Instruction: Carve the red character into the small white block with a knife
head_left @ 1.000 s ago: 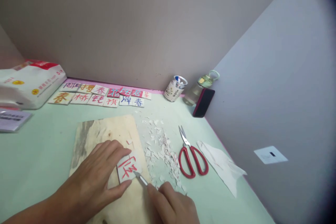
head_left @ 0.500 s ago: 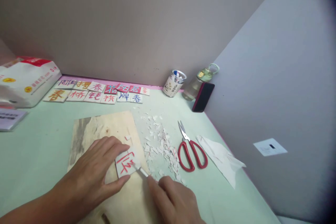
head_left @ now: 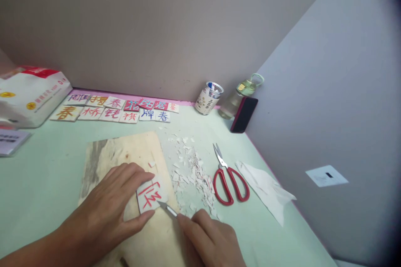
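A small white tile [head_left: 152, 195] with a character in red strokes lies on the wooden board [head_left: 138, 146]. My left hand [head_left: 115, 200] pins it there, fingers at its top edge and thumb at its lower edge. In my right hand [head_left: 209, 235] is a craft knife [head_left: 168, 208], held like a pen. Its pointed blade meets the lower right part of the tile, by the red strokes. The far end of the knife is hidden under my hand. A small white chip [head_left: 152, 164] lies on the board above the tile.
White shavings [head_left: 194, 171] are scattered right of the board, beside red-handled scissors [head_left: 230, 185] and a tissue [head_left: 266, 190]. Painted character tiles [head_left: 115, 114] line the back. A can [head_left: 209, 99], bottle [head_left: 230, 104] and leaning phone [head_left: 244, 115] stand at back right; a white package [head_left: 34, 100] sits left.
The knife tip has shifted slightly down and left on the tile, and my right hand has moved a little with it. My left hand keeps its grip on the tile.
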`<action>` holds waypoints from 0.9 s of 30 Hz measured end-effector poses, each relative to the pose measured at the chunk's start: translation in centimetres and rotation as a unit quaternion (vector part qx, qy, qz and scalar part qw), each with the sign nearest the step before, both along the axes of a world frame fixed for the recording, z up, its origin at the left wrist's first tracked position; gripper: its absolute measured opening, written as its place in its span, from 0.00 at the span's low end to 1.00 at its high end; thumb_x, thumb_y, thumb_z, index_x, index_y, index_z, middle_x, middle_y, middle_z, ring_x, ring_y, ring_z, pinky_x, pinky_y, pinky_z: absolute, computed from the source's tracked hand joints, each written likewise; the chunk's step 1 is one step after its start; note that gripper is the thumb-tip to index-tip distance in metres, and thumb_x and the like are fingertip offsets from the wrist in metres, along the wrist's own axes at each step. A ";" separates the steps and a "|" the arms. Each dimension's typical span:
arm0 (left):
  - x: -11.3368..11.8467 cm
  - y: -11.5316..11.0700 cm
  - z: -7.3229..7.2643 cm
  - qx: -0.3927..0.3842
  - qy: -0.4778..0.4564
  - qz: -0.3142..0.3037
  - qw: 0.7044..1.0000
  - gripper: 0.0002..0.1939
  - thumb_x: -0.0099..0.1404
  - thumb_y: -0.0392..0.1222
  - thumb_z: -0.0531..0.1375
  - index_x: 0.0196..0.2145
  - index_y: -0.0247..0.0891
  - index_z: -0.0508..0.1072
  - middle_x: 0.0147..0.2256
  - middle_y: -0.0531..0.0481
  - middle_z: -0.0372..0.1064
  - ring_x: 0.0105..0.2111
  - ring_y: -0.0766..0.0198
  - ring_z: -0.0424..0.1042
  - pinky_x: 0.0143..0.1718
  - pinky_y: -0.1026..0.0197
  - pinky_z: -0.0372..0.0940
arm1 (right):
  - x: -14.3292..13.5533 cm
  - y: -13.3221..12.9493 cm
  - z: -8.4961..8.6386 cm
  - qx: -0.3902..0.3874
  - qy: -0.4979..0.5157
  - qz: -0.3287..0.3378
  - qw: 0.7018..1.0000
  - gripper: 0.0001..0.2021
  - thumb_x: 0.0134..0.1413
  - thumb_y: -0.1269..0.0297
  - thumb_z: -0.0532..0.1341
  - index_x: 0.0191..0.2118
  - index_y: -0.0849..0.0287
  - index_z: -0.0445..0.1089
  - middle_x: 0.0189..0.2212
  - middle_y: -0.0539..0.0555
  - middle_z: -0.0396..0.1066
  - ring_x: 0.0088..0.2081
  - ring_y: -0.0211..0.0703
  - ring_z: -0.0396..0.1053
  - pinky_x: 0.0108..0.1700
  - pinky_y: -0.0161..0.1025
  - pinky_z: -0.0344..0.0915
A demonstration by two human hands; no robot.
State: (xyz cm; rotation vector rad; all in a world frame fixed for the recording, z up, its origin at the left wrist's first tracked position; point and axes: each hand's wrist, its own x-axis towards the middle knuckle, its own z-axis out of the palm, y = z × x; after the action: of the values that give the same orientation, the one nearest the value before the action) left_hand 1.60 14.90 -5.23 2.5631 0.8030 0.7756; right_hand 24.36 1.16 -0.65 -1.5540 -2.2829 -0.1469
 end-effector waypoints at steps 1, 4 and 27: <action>0.0 0.0 0.0 0.001 -0.002 -0.005 1.000 0.22 0.67 0.47 0.64 0.57 0.48 0.66 0.47 0.51 0.71 0.49 0.54 0.70 0.53 0.52 0.62 | 0.1 -0.1 -0.3 -0.005 -0.004 0.000 1.000 0.25 0.77 0.61 0.38 0.50 0.63 0.71 0.24 0.52 0.70 0.20 0.39 0.70 0.19 0.36 0.59; 0.1 0.0 0.0 -0.006 -0.003 -0.003 1.000 0.22 0.67 0.47 0.64 0.57 0.48 0.66 0.47 0.51 0.70 0.49 0.54 0.69 0.53 0.51 0.62 | 0.3 -0.2 -1.0 -0.028 -0.015 0.005 0.999 0.19 0.76 0.64 0.42 0.54 0.62 0.68 0.27 0.52 0.69 0.22 0.40 0.70 0.20 0.37 0.58; 0.0 0.0 0.0 0.037 -0.001 -0.001 0.999 0.22 0.67 0.47 0.64 0.56 0.45 0.66 0.47 0.51 0.71 0.47 0.55 0.71 0.51 0.53 0.61 | -1.3 -0.4 -2.2 0.041 -0.106 -0.046 0.992 0.14 0.62 0.76 0.58 0.52 0.63 0.72 0.25 0.49 0.71 0.16 0.37 0.65 0.17 0.34 0.59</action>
State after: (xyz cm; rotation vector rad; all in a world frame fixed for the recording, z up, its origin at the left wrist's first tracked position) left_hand 1.56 14.93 -5.27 2.6273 0.7839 0.8207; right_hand 23.02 0.77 -2.83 -1.6710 -2.3303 -0.4452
